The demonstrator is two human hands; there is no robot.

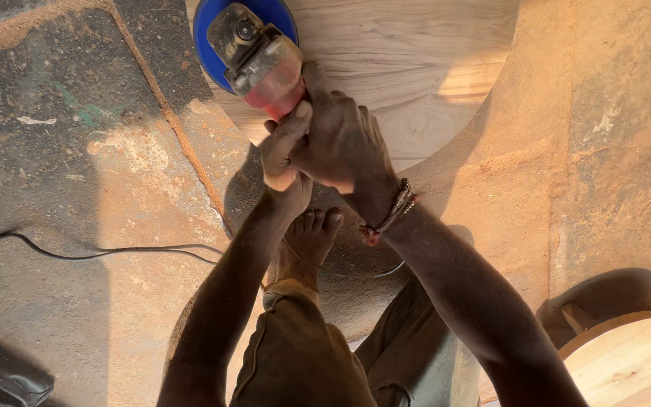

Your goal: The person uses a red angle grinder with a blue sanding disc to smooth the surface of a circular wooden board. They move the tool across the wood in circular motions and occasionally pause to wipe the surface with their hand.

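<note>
One sander (254,53), two round wooden tops (408,60), two hands (340,139), one bare foot (307,241), one cable (92,252), one bracelet (389,215).

Both arms stretch forward, left hand (284,154) and right hand (340,139) clasped together, fingers (295,124) curled tight.

Your sander (254,53) sits on the near left edge of the round tabletop (416,60), its disc (209,38) flat on the wood at the far end of the tool. Both your hands wrap its near end: the left hand (284,154) lies below and to the left, the right hand (340,139) over it and to the right, the two touching. Under your arms, your foot (310,241) rests on the ground (114,173), just before the tabletop's edge. A cable (92,252) runs along the ground from the left toward your foot. A second round board (634,362) lies at your near right, well apart from the first.
</note>
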